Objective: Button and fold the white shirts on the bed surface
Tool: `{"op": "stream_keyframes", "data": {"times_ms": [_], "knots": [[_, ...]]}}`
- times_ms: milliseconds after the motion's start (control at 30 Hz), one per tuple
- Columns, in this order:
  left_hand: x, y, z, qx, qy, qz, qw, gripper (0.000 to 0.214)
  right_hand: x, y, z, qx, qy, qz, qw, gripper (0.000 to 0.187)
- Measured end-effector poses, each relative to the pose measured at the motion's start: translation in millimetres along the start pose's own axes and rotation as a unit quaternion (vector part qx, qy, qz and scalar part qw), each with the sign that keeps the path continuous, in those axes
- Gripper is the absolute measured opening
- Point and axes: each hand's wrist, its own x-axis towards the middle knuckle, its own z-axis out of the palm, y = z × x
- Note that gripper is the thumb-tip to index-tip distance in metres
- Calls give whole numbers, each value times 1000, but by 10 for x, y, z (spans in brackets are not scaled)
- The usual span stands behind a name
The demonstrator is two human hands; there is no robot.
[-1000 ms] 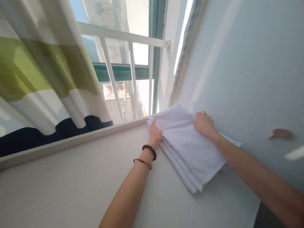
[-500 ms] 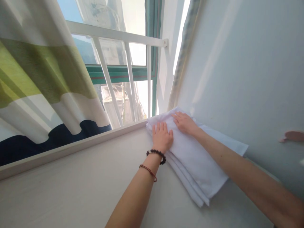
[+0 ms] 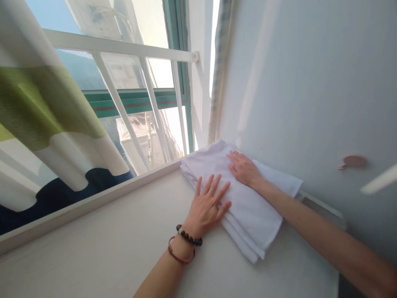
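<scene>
A white cloth (image 3: 248, 211), folded into several layers, lies on the pale tabletop (image 3: 130, 236) in the corner by the window and wall. My left hand (image 3: 208, 205) is at the cloth's left edge with fingers spread, wearing a dark bead bracelet and a brown band at the wrist. Flat on the upper part of the cloth rests my right hand (image 3: 243, 169), its fingers stretched out. Neither hand grips the fabric. The cloth's layered edges show at its lower left side.
A white railing (image 3: 124, 46) stands before the green-framed window. At the left hangs a striped curtain (image 3: 52, 107), reaching down behind the table's raised rim (image 3: 93, 198). The pale wall (image 3: 310, 91) borders the right side and bears a small pink hook (image 3: 354, 160).
My left hand has drawn back toward me along the cloth's left edge, and its fingers have spread. My right hand has shifted slightly down the cloth. The view has turned a little right.
</scene>
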Motion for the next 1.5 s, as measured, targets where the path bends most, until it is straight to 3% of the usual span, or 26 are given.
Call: {"op": "stream_keyframes", "data": {"times_ms": [100, 333, 567, 733, 833, 900, 967, 1033, 1100, 1167, 1233, 1300, 1367, 1500], "knots": [[-160, 215, 30, -18, -65, 24, 997, 68, -146, 41, 23, 17, -10, 27, 999, 49], [-261, 282, 70, 5, -58, -24, 998, 67, -109, 33, 4, 16, -57, 10, 998, 48], [-503, 378, -32, 0, -97, -23, 995, 63, -331, 35, 55, -29, -27, 34, 999, 51], [-554, 381, -131, 12, -116, -46, 992, 58, -317, -30, 10, -48, -67, 54, 995, 51], [-803, 280, -315, 30, -125, -78, 989, 56, -289, -156, -104, -53, -79, 75, 993, 49], [-1108, 158, -511, 39, -128, -88, 987, 54, -273, -375, -174, -45, -83, 87, 992, 48], [-1497, 20, -748, 56, -120, -108, 985, 49, -284, -757, -221, -25, -90, 75, 993, 49], [-1920, -103, -997, 84, -94, -156, 980, 46, -352, -1296, -244, 9, -87, 20, 996, 51], [-2336, -182, -1230, 107, -59, -210, 970, 43, -477, -1927, -249, 67, -66, -79, 992, 53], [-2723, -211, -1430, 120, -24, -254, 959, 40, -618, -2549, -239, 144, -62, -185, 970, 50], [-3077, -214, -1596, 132, 2, -286, 949, 36, -725, -3065, -218, 197, -78, -211, 954, 49], [-3394, -238, -1746, 158, 24, -320, 934, 35, -770, -3420, -189, 215, -88, -194, 953, 51], [-3674, -317, -1904, 211, 53, -391, 894, 34, -763, -3613, -153, 209, -83, -174, 959, 51], [-4112, -577, -2226, 308, 105, -560, 762, 33, -729, -3674, -46, 198, -58, -176, 963, 49]]}}
